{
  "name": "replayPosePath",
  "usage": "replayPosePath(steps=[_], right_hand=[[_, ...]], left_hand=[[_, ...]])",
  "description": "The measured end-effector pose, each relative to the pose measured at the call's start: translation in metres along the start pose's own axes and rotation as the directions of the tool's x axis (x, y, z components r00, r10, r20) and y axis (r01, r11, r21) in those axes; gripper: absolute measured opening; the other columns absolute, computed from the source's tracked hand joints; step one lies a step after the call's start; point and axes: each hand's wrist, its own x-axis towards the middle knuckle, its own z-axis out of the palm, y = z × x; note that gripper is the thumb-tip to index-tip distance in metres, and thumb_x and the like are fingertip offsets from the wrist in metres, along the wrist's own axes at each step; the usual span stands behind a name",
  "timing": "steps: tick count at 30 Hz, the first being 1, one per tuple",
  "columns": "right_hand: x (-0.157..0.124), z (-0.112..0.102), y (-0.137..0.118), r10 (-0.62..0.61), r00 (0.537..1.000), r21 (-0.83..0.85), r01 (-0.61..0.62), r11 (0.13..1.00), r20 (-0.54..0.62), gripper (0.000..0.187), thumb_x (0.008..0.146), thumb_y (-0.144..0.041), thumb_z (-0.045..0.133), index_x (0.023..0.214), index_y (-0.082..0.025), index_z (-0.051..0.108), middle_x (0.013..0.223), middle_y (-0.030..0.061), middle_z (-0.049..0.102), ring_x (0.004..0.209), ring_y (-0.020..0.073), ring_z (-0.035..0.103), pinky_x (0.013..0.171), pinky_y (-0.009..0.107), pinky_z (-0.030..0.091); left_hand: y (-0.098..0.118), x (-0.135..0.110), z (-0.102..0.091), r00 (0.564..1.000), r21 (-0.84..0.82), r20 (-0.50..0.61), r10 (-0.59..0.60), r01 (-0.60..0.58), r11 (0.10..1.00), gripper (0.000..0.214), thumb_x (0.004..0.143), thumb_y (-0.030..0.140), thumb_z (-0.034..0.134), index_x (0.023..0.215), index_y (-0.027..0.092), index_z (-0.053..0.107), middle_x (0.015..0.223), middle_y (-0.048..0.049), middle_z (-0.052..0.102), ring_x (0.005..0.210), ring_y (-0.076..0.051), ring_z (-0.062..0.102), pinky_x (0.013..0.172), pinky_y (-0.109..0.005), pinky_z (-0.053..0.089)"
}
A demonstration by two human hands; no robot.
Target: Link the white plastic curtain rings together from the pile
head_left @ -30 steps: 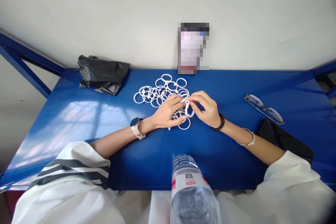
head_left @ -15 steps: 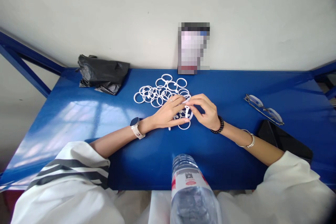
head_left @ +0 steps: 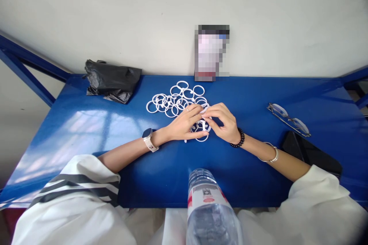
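My left hand (head_left: 185, 124) reaches in from the left over a heap of thin white rings (head_left: 171, 111), several of which carry small white knobs. Its thumb and fingers bracket a white ring with a narrow white tab (head_left: 204, 125), steadying it at the right side of the heap. From the other side my right hand (head_left: 224, 122) is closed in a pinch at the upper end of that tab, its fingertips beside the left fingers. Part of the held ring is hidden behind the fingers, and some rings lie under my left hand.
A crumpled black plastic bag (head_left: 115, 82) lies at the back left of the blue table (head_left: 152, 176). A blurred-out phone-like object (head_left: 211, 53) leans on the wall. Eyeglasses (head_left: 289, 118) and a black phone (head_left: 312, 153) lie right. A clear bottle (head_left: 211, 206) stands close in front.
My right fingertips have shifted slightly left and down at the white tab. My left hand stays in nearly the same place, and the heap of rings looks unchanged.
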Motion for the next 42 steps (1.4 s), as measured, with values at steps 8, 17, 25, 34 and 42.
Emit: replayPosePath(steps=[8, 17, 25, 34, 42], right_hand=[[0.0005, 0.0006, -0.0004, -0.004, 1.000, -0.022, 0.004, 1.000, 0.027, 0.015, 0.090, -0.015, 0.058, 0.102, -0.023, 0.059, 0.089, 0.0041, 0.071, 0.082, 0.0185, 0.068, 0.070, 0.035, 0.054], [0.0001, -0.0011, -0.0008, 0.028, 0.996, 0.025, -0.031, 0.999, 0.086, 0.016, 0.092, -0.017, 0.052, 0.105, -0.021, 0.059, 0.094, 0.0060, 0.070, 0.088, 0.0194, 0.065, 0.076, 0.037, 0.052], [-0.0017, 0.0003, 0.0001, 0.045, 0.994, 0.013, -0.047, 0.999, 0.095, 0.017, 0.090, -0.018, 0.054, 0.105, -0.022, 0.058, 0.095, 0.0061, 0.069, 0.089, 0.0207, 0.065, 0.075, 0.038, 0.053], [-0.0006, 0.0002, 0.0012, 0.044, 0.994, 0.006, -0.045, 0.999, 0.101, 0.016, 0.089, -0.017, 0.054, 0.103, -0.021, 0.058, 0.092, 0.0057, 0.069, 0.086, 0.0199, 0.064, 0.075, 0.037, 0.052], [-0.0005, 0.0027, 0.0031, 0.060, 0.988, -0.023, -0.058, 0.998, 0.141, 0.013, 0.091, -0.016, 0.051, 0.101, -0.021, 0.058, 0.091, 0.0048, 0.066, 0.086, 0.0185, 0.062, 0.077, 0.036, 0.051]], left_hand=[[-0.0006, 0.0000, 0.0009, 1.000, -0.004, -0.001, -0.006, 0.006, 1.000, 0.044, 0.090, 0.052, 0.052, 0.112, 0.014, 0.055, 0.099, -0.0118, 0.058, 0.096, -0.025, 0.052, 0.085, -0.044, 0.049], [-0.0003, 0.0018, 0.0012, 1.000, 0.005, -0.031, -0.005, 0.005, 1.000, 0.041, 0.090, 0.051, 0.054, 0.107, 0.013, 0.054, 0.094, -0.0108, 0.057, 0.092, -0.023, 0.051, 0.082, -0.042, 0.049], [-0.0006, 0.0003, 0.0022, 0.998, 0.020, 0.003, -0.061, 0.061, 0.998, 0.041, 0.091, 0.052, 0.051, 0.107, 0.014, 0.054, 0.095, -0.0108, 0.057, 0.093, -0.024, 0.051, 0.083, -0.042, 0.048], [-0.0007, -0.0004, 0.0038, 0.997, 0.061, 0.026, -0.075, 0.073, 0.995, 0.039, 0.092, 0.048, 0.048, 0.107, 0.013, 0.055, 0.098, -0.0121, 0.058, 0.094, -0.025, 0.051, 0.084, -0.043, 0.048], [-0.0029, -0.0019, 0.0053, 0.993, 0.089, 0.080, -0.091, 0.084, 0.992, 0.031, 0.095, 0.039, 0.044, 0.110, 0.014, 0.055, 0.103, -0.0126, 0.059, 0.099, -0.025, 0.052, 0.087, -0.044, 0.049]])
